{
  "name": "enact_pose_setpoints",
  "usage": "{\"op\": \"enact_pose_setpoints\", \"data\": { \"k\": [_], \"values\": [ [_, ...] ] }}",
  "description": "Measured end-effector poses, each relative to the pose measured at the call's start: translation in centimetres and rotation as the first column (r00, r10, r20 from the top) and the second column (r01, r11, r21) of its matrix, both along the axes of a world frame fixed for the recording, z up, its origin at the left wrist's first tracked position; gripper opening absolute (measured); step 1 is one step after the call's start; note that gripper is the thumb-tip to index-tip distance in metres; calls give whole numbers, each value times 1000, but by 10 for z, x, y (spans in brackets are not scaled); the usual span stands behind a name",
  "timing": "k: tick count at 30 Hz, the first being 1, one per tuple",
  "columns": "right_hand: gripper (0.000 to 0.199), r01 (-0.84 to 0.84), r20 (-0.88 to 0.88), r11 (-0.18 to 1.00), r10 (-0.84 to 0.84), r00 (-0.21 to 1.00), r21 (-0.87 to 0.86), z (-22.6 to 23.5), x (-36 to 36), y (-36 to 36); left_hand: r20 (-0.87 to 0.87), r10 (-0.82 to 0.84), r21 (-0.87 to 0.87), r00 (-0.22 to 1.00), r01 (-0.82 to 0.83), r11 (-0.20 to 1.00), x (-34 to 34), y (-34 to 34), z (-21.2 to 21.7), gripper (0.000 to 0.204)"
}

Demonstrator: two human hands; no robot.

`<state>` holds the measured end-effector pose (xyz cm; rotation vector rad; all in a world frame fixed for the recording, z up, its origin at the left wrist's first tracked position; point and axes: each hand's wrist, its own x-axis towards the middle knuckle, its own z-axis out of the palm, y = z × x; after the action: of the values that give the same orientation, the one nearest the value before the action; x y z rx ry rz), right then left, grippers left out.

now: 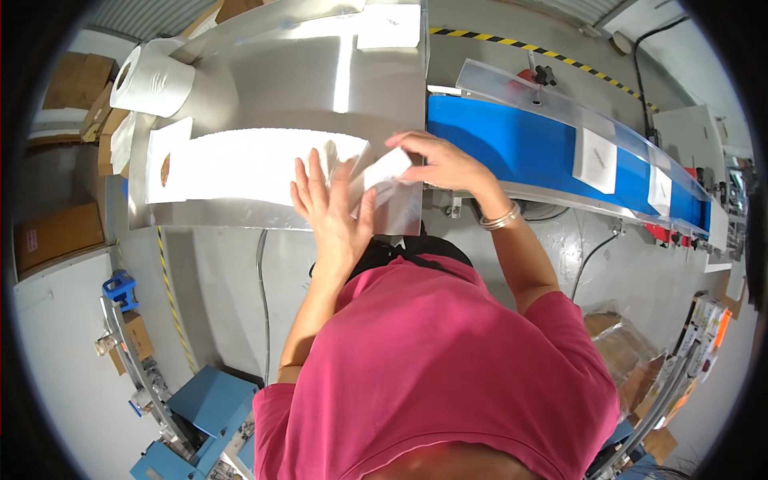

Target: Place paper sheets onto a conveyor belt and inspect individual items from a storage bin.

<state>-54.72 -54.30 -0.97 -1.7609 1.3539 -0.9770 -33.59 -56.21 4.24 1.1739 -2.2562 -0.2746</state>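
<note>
A long fanned row of white sheets or packets [248, 164] lies along the near side of a shiny metal table [280, 88]. My left hand [332, 208] rests over the right end of this row, fingers spread, its thumb beside a small white folded packet [387, 168]. That packet is tilted, at the table's right end. The thumb and fingers of my right hand [440, 162] close on the packet's right edge. Whether it is paper or cloth I cannot make out.
A large white roll [164, 80] stands at the table's far left, and a white packet [390, 28] lies at its far edge. To the right runs a blue conveyor belt [504, 140] carrying white packets [596, 160], with a clear guard [520, 88] along its far side.
</note>
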Motion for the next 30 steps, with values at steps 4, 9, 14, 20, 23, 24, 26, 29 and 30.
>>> {"op": "enact_pose_setpoints", "data": {
  "k": [4, 9, 14, 20, 23, 24, 26, 29, 30],
  "values": [
    [22, 451, 324, 829, -549, 770, 331, -26, -34, 25, 25, 37, -50, 999, -36, 998, 17, -15, -18, 37],
    [36, 945, -361, 327, -880, 310, 13, -59, -117, 73, -24, 6, -64, 1000, -7, 998, 16, -16, -19, 31],
    [49, 735, -372, 553, -826, 423, -392, -6, -75, 52, -4, 6, -69, 1000, -6, 998, 19, -16, -17, 28],
    [47, 41, 2, 999, -41, 999, 25, 20, 10, -7, 70, -69, -25, 995, 71, 997, 17, -13, -9, 25],
    [46, -45, 14, 999, 45, 999, 20, 5, 13, -16, 30, -96, 7, 995, 96, 995, 14, -13, 1, 32],
    [43, -21, 27, 972, 15, 1000, 234, 8, 11, -16, 0, -63, 31, 998, 63, 998, 16, -14, 1, 37],
    [31, 99, 208, 970, -146, 967, 220, -28, 0, -8, 34, -1, -19, 999, 2, 1000, 22, -21, -5, 41],
    [22, 521, 190, 795, -589, 785, 311, -48, -35, 17, 55, 49, -38, 997, -47, 998, 28, -28, -14, 35],
    [26, 678, -14, 655, -716, 698, 332, -34, -46, 26, 41, 51, -37, 998, -50, 998, 30, -28, -13, 35]
  ]
}}
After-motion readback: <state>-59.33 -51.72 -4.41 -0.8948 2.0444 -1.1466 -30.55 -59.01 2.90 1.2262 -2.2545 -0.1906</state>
